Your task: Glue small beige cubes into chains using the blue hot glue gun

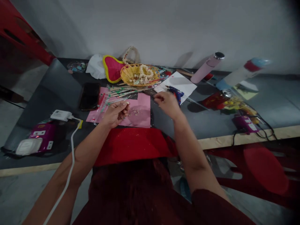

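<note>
My left hand (117, 113) is closed in a pinch above the pink paper (142, 120). A small whitish piece (127, 103) shows at its fingertips; its kind is too small to tell. Several similar pale bits (135, 112) lie on the paper beside it. My right hand (167, 102) hangs to the right of the paper, slightly blurred, with its fingers curled together. Whatever it holds, if anything, I cannot make out. Just behind it, a blue glue gun (176, 93) rests on a white sheet (188, 86), partly hidden by the hand.
Behind the paper stands a yellow wicker basket (127, 76) holding pale beaded strands. A black phone (89, 96) and white charger (61, 115) lie left. A pink flask (207, 67), a blue-capped bottle (241, 73), a red can (217, 99) and a purple power box (246, 124) stand right.
</note>
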The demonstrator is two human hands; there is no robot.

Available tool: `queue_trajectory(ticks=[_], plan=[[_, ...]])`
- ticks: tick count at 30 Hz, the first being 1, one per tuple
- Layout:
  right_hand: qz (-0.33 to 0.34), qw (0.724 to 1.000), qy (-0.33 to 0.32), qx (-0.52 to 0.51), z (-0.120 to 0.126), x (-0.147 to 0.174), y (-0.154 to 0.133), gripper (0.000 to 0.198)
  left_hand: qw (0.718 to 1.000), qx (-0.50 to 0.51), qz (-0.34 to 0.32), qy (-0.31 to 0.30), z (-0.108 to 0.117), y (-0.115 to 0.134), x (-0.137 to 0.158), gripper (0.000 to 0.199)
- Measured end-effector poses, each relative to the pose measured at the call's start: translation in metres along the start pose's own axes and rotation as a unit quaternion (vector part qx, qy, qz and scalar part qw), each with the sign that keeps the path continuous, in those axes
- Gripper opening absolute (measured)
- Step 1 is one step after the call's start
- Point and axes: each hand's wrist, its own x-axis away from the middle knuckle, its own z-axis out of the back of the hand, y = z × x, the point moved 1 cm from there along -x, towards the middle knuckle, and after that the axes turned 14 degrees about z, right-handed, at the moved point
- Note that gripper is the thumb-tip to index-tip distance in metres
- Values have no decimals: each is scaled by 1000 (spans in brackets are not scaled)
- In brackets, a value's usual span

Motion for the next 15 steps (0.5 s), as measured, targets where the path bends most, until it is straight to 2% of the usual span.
queue_trajectory(ticks=[2,4,7,15], plan=[[95,994,-42,-39,-28,-2,-22,12,1000,2,-4,0,0,0,0,30],[137,986,-88,-41,-49,-2,-32,16,1000,3,-6,1,1,1,0,28],[133,984,-117,-32,-63,-1,-29,20,1000,-1,0,4,1,0,0,26],[122,983,-123,59,-67,1,-27,15,1000,-10,15,7,-1,-1,-1,27]])
